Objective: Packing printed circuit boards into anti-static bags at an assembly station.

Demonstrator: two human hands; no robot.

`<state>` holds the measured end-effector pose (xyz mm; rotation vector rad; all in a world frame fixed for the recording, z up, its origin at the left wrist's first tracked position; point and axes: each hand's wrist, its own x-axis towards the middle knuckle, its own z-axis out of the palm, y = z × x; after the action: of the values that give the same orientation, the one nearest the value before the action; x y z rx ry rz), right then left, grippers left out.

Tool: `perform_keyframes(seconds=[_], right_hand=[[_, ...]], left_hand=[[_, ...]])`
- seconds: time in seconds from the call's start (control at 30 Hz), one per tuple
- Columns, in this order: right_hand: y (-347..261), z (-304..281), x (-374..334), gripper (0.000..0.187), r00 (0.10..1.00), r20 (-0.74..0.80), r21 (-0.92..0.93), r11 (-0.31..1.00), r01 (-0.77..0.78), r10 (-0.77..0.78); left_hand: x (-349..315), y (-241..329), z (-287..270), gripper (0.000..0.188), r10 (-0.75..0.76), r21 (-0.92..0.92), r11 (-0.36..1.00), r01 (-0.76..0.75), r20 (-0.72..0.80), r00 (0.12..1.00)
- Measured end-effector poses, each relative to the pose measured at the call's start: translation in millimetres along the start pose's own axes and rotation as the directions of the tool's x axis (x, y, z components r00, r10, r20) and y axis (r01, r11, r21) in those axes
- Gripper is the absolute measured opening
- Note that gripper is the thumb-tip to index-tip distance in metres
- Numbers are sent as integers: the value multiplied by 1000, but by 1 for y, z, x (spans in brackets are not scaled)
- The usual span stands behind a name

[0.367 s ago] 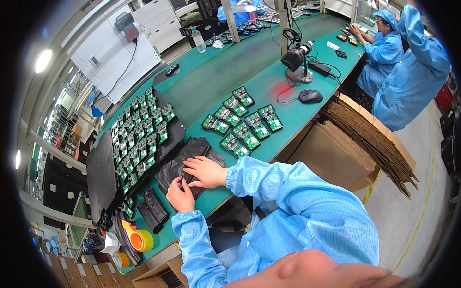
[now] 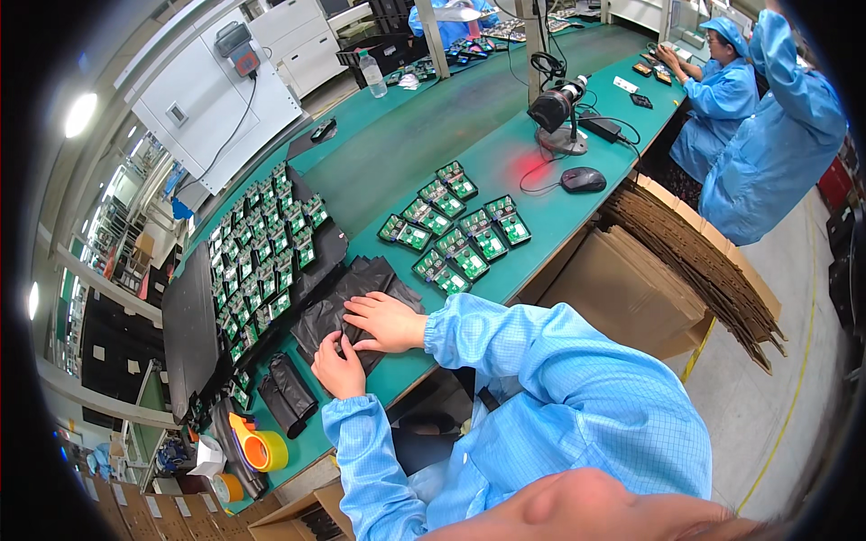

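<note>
A flat pile of black plastic bags (image 2: 361, 284) lies on the green bench before me. On top of it rests my right hand (image 2: 386, 323), palm down with its fingers stretched and slightly spread. Just below and to the left, my left hand (image 2: 340, 368) has its fingers bent together at the bag's near edge, and the fingertips almost meet my right thumb. What is between those fingertips is partly hidden. Farther right, several black housings with green circuit boards (image 2: 469, 257) lie in rows. Many more boards (image 2: 262, 261) crowd a black tray at the left.
A rolled black bag bundle (image 2: 287, 395) and a yellow tape roll in an orange dispenser (image 2: 264, 451) lie at the near left. A stand scanner (image 2: 559, 113) and a mouse (image 2: 584, 180) occupy the right side. Flattened cardboard (image 2: 649, 288) stands below the edge. Co-workers (image 2: 731, 99) sit far right.
</note>
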<state>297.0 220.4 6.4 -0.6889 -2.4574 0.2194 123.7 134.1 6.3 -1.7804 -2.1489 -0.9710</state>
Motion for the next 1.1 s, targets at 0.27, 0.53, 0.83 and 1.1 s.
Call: perform_keyframes(seconds=[0.27, 0.53, 0.83, 1.1], right_hand=[[-1, -1, 1, 70, 1000, 2, 6, 1000, -9, 9], [0, 0, 1, 66, 999, -25, -4, 1000, -20, 20], [0, 1, 1, 65, 999, -39, -3, 1000, -22, 22], [-1, -3, 3, 52, 996, -93, 9, 1000, 11, -10]], left_hand=[[0, 1, -1, 19, 0, 8, 1000, 0, 0, 1000], [0, 0, 0, 19, 8, 2, 1000, -8, -5, 1000], [0, 3, -1, 19, 10, -3, 1000, -10, -6, 1000], [0, 0, -1, 19, 13, 0, 1000, -13, -10, 1000]])
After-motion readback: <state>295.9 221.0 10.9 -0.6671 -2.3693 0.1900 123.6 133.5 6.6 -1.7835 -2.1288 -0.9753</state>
